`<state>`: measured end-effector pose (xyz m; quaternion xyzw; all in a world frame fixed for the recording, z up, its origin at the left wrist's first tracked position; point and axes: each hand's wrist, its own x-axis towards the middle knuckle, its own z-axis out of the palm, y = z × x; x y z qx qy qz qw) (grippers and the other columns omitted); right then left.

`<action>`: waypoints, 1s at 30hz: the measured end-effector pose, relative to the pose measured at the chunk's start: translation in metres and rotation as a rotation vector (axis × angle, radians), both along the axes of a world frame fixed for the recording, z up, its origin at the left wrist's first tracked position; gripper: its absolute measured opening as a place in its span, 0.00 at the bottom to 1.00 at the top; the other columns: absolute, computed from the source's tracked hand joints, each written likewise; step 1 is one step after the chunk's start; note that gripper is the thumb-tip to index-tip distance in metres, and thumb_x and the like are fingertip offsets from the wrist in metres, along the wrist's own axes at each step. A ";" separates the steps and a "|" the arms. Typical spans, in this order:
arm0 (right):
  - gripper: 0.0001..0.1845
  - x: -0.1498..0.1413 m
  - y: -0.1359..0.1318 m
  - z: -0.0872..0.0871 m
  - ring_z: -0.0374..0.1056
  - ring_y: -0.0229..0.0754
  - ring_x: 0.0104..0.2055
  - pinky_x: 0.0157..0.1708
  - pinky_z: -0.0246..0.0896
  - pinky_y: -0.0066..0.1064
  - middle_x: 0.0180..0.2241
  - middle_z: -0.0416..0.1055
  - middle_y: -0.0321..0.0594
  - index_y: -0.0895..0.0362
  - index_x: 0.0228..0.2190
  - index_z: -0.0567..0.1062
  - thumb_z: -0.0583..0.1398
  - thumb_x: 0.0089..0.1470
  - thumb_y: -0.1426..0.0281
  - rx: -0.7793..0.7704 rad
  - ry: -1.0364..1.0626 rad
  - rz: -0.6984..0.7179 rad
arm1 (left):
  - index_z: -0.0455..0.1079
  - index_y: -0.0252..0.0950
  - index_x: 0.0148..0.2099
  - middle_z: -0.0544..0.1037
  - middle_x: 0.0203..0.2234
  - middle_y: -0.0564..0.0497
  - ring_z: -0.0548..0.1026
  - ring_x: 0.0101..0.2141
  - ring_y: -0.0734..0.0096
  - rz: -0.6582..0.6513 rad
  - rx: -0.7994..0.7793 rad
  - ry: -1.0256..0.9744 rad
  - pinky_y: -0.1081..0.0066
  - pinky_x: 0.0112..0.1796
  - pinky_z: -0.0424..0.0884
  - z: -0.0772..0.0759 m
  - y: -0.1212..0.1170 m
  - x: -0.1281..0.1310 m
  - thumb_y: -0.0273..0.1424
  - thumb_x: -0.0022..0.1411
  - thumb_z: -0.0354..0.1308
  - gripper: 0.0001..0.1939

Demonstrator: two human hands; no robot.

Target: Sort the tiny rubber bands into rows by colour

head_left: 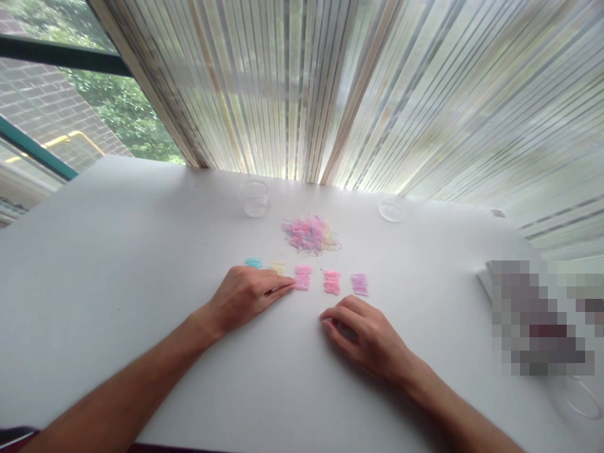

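My left hand (pixel 255 289) reaches in with its fingers pressed together, the tips touching the left edge of a light pink group (pixel 302 278) of thin little bands. Whether it pinches one of them is hidden. Curled loosely on the table, my right hand (pixel 363 327) has thumb and forefinger close together, with nothing visible in them. It lies just below a purple group (pixel 360 284) and a coral pink group (pixel 331 282). Behind my left hand are a blue group (pixel 253 262) and a partly covered yellow group (pixel 277 267). A mixed pastel pile of bands (pixel 310 234) lies beyond the row.
On the white table (pixel 165 251), a clear round container (pixel 255 200) stands behind the pile to the left, and a clear round lid (pixel 392 211) lies to the right. A blurred-out object (pixel 533 321) is at the right edge. Striped curtains (pixel 283 88) hang behind the table.
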<state>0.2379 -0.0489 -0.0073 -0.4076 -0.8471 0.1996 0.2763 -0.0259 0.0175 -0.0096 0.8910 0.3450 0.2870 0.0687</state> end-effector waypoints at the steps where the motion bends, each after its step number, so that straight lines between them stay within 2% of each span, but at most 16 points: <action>1: 0.07 0.000 0.000 0.000 0.69 0.41 0.32 0.32 0.65 0.31 0.32 0.73 0.41 0.56 0.39 0.76 0.57 0.65 0.73 -0.002 0.001 0.002 | 0.81 0.39 0.43 0.86 0.33 0.54 0.82 0.29 0.71 -0.006 0.000 0.004 0.75 0.29 0.69 0.000 0.000 0.000 0.32 0.70 0.59 0.09; 8: 0.07 0.001 0.000 -0.001 0.69 0.41 0.33 0.34 0.65 0.32 0.32 0.73 0.41 0.56 0.39 0.76 0.57 0.65 0.73 -0.031 0.000 0.014 | 0.81 0.39 0.44 0.86 0.36 0.52 0.84 0.33 0.70 0.036 0.031 -0.041 0.75 0.33 0.74 0.000 0.004 -0.003 0.33 0.72 0.56 0.12; 14: 0.07 0.003 0.001 -0.004 0.68 0.40 0.31 0.33 0.64 0.31 0.32 0.73 0.40 0.56 0.39 0.76 0.57 0.65 0.73 -0.016 0.017 0.023 | 0.81 0.36 0.42 0.85 0.30 0.52 0.74 0.20 0.78 0.149 0.081 -0.136 0.77 0.27 0.68 0.002 0.012 -0.007 0.33 0.70 0.57 0.11; 19: 0.07 0.006 0.004 -0.004 0.67 0.37 0.28 0.30 0.63 0.28 0.28 0.71 0.38 0.56 0.39 0.76 0.57 0.65 0.74 0.064 0.067 0.033 | 0.82 0.35 0.38 0.81 0.24 0.52 0.67 0.20 0.78 0.275 0.059 -0.204 0.76 0.27 0.64 0.007 0.026 -0.013 0.36 0.69 0.56 0.16; 21: 0.08 0.009 0.007 -0.002 0.66 0.37 0.27 0.29 0.62 0.28 0.26 0.70 0.37 0.56 0.38 0.76 0.57 0.65 0.74 0.145 0.104 -0.006 | 0.82 0.34 0.37 0.77 0.20 0.53 0.64 0.19 0.78 0.314 -0.007 -0.223 0.76 0.26 0.62 0.020 0.038 -0.013 0.38 0.68 0.56 0.17; 24: 0.08 0.018 0.014 0.003 0.66 0.37 0.27 0.29 0.62 0.28 0.25 0.68 0.35 0.56 0.36 0.76 0.57 0.65 0.73 0.253 0.160 -0.110 | 0.82 0.33 0.36 0.71 0.17 0.55 0.62 0.19 0.78 0.285 -0.156 -0.232 0.76 0.25 0.61 0.051 0.066 -0.008 0.43 0.65 0.57 0.19; 27: 0.07 0.032 0.023 0.007 0.65 0.37 0.25 0.28 0.62 0.27 0.25 0.69 0.34 0.55 0.35 0.76 0.58 0.64 0.71 0.313 0.209 -0.244 | 0.81 0.31 0.42 0.78 0.26 0.50 0.69 0.25 0.74 0.268 -0.275 -0.247 0.75 0.27 0.64 0.084 0.097 0.006 0.45 0.66 0.56 0.22; 29: 0.08 0.042 0.030 0.006 0.64 0.37 0.25 0.28 0.62 0.28 0.24 0.69 0.35 0.55 0.34 0.77 0.59 0.64 0.68 0.335 0.230 -0.347 | 0.79 0.31 0.49 0.80 0.31 0.48 0.72 0.28 0.72 0.257 -0.352 -0.175 0.74 0.30 0.67 0.097 0.112 0.016 0.44 0.68 0.52 0.23; 30: 0.09 0.047 0.033 0.006 0.63 0.37 0.24 0.28 0.62 0.28 0.23 0.69 0.34 0.55 0.33 0.77 0.59 0.64 0.67 0.338 0.239 -0.404 | 0.79 0.32 0.49 0.81 0.32 0.48 0.74 0.29 0.72 0.234 -0.366 -0.138 0.74 0.31 0.69 0.099 0.117 0.021 0.42 0.67 0.54 0.21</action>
